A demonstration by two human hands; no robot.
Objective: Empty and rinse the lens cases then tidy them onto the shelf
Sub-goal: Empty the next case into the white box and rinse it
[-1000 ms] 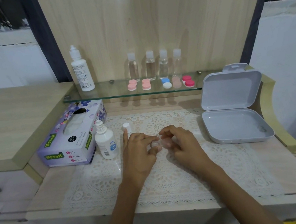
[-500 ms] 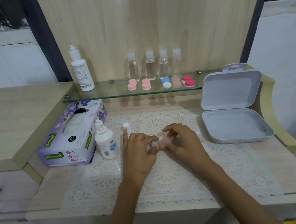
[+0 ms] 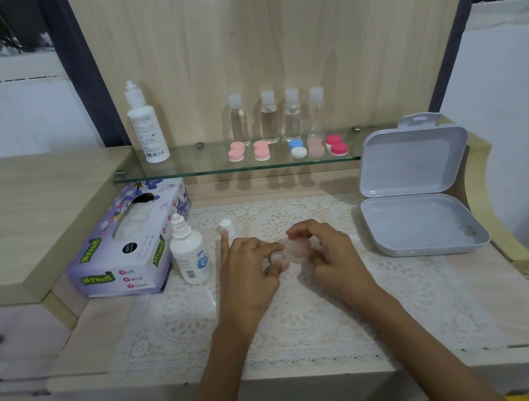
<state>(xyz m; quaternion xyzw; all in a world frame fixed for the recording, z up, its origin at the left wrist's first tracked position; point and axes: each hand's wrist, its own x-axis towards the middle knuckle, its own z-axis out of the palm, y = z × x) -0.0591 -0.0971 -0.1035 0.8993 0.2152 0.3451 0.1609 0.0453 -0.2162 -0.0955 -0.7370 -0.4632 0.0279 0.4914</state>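
Above lacy doily [image 3: 179,324], left hand [image 3: 250,272] and right hand [image 3: 334,255] together, tight around small translucent lens case [image 3: 293,251].

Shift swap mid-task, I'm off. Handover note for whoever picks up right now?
Hands: left grip and right grip both pinch one pale lens case over the lace mat.
Done: five lens cases sit closed on the glass shelf.
Left: finish this case, rinsing state unclear, then shelve it. The solution bottle stands uncapped, its cap beside it.
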